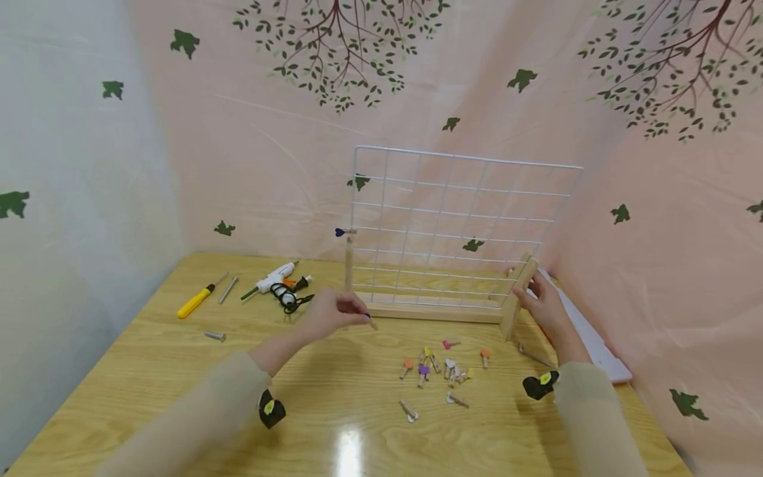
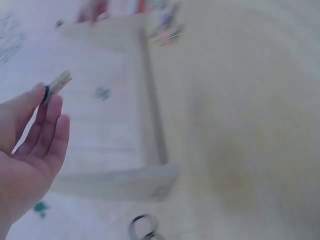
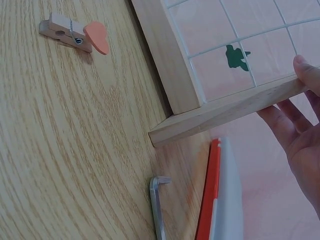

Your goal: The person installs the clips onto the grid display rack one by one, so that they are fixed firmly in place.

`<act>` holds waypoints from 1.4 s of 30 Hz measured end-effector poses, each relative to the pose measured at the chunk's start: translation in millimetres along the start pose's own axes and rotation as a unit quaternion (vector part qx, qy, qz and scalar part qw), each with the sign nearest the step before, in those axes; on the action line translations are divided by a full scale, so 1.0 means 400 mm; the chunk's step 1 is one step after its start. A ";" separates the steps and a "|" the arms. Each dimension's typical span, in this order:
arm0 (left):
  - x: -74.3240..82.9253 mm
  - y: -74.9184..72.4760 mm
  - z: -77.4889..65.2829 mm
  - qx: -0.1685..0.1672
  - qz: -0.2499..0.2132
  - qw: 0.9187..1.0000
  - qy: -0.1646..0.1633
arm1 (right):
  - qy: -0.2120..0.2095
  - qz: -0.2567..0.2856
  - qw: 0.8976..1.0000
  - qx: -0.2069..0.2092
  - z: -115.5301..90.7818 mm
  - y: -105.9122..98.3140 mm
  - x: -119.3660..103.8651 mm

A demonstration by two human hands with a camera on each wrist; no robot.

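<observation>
Between thumb and fingertips my left hand (image 1: 330, 313) pinches a small wooden clothespin (image 2: 60, 83) with a dark heart on its end, in front of the frame's left side. My right hand (image 1: 544, 305) grips the right wooden post (image 3: 235, 111) of the stand, thumb on one face and fingers on the other. The stand carries a white wire grid (image 1: 453, 218). A clothespin with a dark blue heart (image 1: 341, 232) is clipped at the grid's left edge. In front of the stand lie several heart clothespins (image 1: 424, 371) in white, purple, yellow, orange and pink.
At the left lie a yellow-handled screwdriver (image 1: 195, 302), bolts (image 1: 215, 336) and a white glue gun (image 1: 277, 277) with a coiled black cord. A hex key (image 3: 157, 207) lies by the right post. Beyond it is a white object with a red edge (image 3: 207, 195).
</observation>
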State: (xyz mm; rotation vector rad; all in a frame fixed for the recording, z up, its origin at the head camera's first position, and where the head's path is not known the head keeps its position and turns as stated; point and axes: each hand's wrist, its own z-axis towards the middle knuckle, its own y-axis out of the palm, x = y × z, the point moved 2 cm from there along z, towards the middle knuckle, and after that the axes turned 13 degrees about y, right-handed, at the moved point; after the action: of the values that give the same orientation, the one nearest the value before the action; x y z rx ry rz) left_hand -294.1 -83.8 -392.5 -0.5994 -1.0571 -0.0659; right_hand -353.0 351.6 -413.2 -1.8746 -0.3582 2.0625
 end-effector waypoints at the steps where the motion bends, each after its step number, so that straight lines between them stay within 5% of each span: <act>1: 0.009 -0.022 0.006 0.028 0.003 1.000 -0.008 | 0.001 0.001 1.000 -0.002 -0.001 0.000 0.000; 4: 0.036 -0.086 0.025 0.121 0.014 0.992 -0.015 | 0.002 0.007 1.000 -0.007 -0.003 -0.001 0.000; 7: 0.062 -0.139 0.046 0.207 0.016 0.978 0.019 | 0.001 0.013 1.000 -0.010 -0.005 -0.003 0.000; 11: 0.081 -0.187 0.078 0.305 0.014 0.951 0.051 | -0.012 0.005 1.000 -0.008 -0.005 -0.005 0.003; 18: 0.081 -0.219 0.121 0.423 0.019 0.905 0.026 | -0.006 -0.015 1.000 -0.008 -0.004 -0.003 0.006; 28: 0.075 -0.215 0.177 0.480 -0.022 0.877 0.019 | -0.003 -0.011 1.000 -0.006 0.000 0.000 0.004; 42: 0.085 -0.192 0.200 0.476 -0.019 0.879 0.028 | -0.002 0.000 1.000 -0.009 0.006 -0.001 0.004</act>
State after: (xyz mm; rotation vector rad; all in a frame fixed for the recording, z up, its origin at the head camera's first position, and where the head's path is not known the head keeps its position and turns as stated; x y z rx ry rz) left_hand -365.9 -101.2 -303.3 0.3206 -0.9078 0.3874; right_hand -355.4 352.7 -414.3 -1.8814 -0.3783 2.0706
